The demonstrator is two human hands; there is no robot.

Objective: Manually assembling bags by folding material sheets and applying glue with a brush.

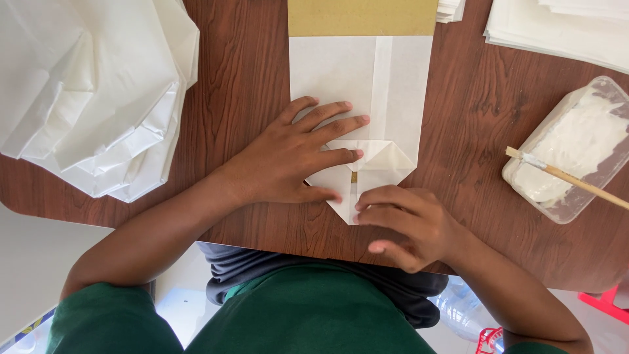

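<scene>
A white paper bag (341, 78) lies flat on the brown wooden table (478, 98), its length running away from the person, with a tan cardboard form (362, 16) sticking out of its far end. The near end of the bag is being folded into a bottom: two flaps meet in a diamond shape, and its point hangs just at the table's near edge. The left hand (295, 157) lies flat across the bag with fingers spread, palm down, pinning the left flap and the sheet under it. The right hand (409, 223) is curled, its fingertips pressed together on the near right edge of the fold, bearing down on the crease; it grips nothing that can be seen. The step in hand looks like sharpening the bottom fold so that the flaps stay shut. The next move probably calls for paste, and that asks one hand to leave the paper while the other keeps the flaps from springing open. To the right stands a clear plastic tub (599, 92) of white paste, with a wooden stick (576, 182) resting across its near rim, within reach of the right hand. At far left a heap of folded white bags (92, 92) sits on the table, and flat white sheets (557, 29) lie stacked at far right.
</scene>
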